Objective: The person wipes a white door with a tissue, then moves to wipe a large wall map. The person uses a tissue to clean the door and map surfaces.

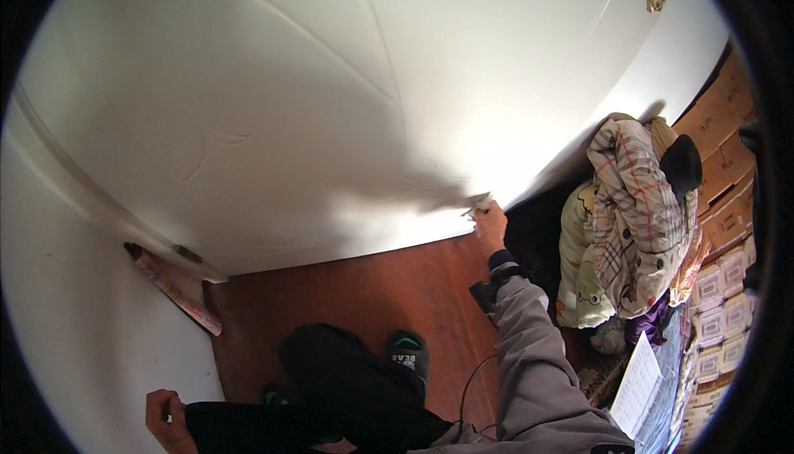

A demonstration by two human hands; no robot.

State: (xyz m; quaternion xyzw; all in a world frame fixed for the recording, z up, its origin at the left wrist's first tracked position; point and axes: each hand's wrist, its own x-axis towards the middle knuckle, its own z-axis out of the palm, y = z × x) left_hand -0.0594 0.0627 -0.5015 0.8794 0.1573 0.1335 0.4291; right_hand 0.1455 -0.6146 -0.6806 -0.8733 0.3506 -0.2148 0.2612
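Note:
My right hand (490,224) is closed on a crumpled pale cloth or tissue (481,201) at the lower edge of a white door (310,113) with raised curved mouldings. Bright light falls on the door around the hand. Its wrist wears a dark strap, with a small black device beside it. My left hand (167,420) is at the lower left, beside my dark-trousered knee, its fingers curled; nothing shows in it.
A reddish-brown floor (360,286) lies below the door. A rolled tube (180,293) leans by the left wall. Clothes with a plaid jacket (639,212) hang at right, before cardboard boxes (716,113). A white printed sheet (637,382) is lower right. A thin black cable (464,392) runs near my arm.

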